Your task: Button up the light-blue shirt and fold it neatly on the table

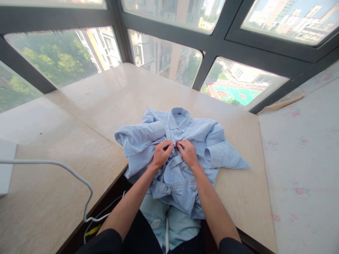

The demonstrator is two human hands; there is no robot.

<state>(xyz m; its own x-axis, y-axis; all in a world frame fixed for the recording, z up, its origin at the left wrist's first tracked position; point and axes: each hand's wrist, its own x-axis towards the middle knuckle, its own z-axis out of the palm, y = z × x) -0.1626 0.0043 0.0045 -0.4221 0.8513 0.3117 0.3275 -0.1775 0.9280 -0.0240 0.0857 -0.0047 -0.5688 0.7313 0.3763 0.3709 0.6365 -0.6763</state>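
shirt [197,132]: light blue, front up on the worktop [106,106], collar pointing away. Hem hangs off the near edge toward the lap. Sleeves are folded in, with the right cuff sticking out to the right.
left hand [161,154]: grip closed, fingertips pinched on the placket a little below the collar.
right hand [189,153]: grip closed on the opposite placket edge. Both sets of fingertips almost meet at a small button, too small to tell if it's through the hole.
risk 1: the overhanging hem could drag the shirt off the edge if both grips let go, since the cloth is only partly supported.
risk 2: the bunched sleeve beside the left wrist could pull the front skewed.
risk 3: a white cable [39,162] crosses the worktop at left and drops off the near edge. It is well apart from the shirt, but a wide left-elbow sweep might snag it.
edges: near edge sits under the forearms. Window frame [212,46] is beyond the collar, and a floral-covered surface [304,148] abuts on the right.
room: bare worktop to the left and behind the collar; only a narrower strip to the right of the cuff.
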